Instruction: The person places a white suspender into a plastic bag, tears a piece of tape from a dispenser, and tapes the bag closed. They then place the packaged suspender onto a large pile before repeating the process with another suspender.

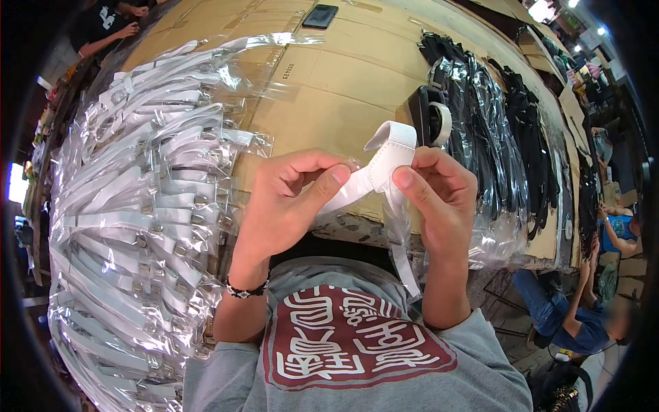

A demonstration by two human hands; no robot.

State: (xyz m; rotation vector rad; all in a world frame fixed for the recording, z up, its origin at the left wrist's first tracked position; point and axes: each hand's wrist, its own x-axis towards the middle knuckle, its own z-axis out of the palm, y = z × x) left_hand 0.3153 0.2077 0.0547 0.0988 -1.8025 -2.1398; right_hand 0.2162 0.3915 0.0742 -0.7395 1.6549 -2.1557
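White suspenders hang in front of my chest, with a stitched white patch where the straps join and a loop of elastic folded above it. My right hand pinches the patch's right edge between thumb and fingers. My left hand is closed, thumb against forefinger, at what looks like the edge of a clear plastic bag beside the patch. The lower straps dangle toward my lap, seemingly inside clear film. What the curled fingers of my left hand cover is hidden.
Many bagged white suspenders are heaped on the left. A tape dispenser stands beside bagged black straps on the right. A phone lies on the cardboard-covered table. Other people sit at right and far left.
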